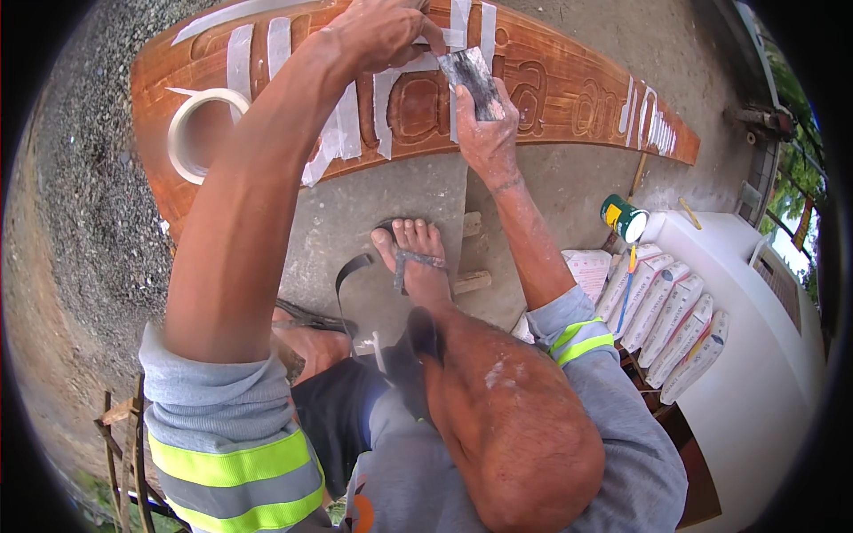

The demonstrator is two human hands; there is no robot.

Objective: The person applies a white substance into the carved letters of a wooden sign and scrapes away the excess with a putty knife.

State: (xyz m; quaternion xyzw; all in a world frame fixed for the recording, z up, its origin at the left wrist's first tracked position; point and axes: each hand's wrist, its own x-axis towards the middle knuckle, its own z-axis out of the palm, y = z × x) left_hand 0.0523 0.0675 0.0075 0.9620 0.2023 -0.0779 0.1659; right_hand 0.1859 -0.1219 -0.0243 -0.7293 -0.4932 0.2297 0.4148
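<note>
A long reddish-brown wooden board [555,115] with carved letters lies across the top of the view, tapering to the right. Strips of white masking tape [238,62] cover parts of it. My left hand [378,35] is over the board, fingers bent and closed at a short tape strip; what they hold is too small to make out. Between the thumb and fingers of my right hand [489,133] is a flat scraper plate [471,78], stained black and white, tilted over the letters. Partly behind my left forearm, a roll of masking tape [176,142] is at the board's left end.
Several stacked white sacks [671,320] stand at the right beside a white wall [755,355]. Near them are an open green can [625,218] and a blue-handled brush [627,289]. Gravel [93,178] covers the left ground. My sandalled foot [416,253] rests on concrete below the board.
</note>
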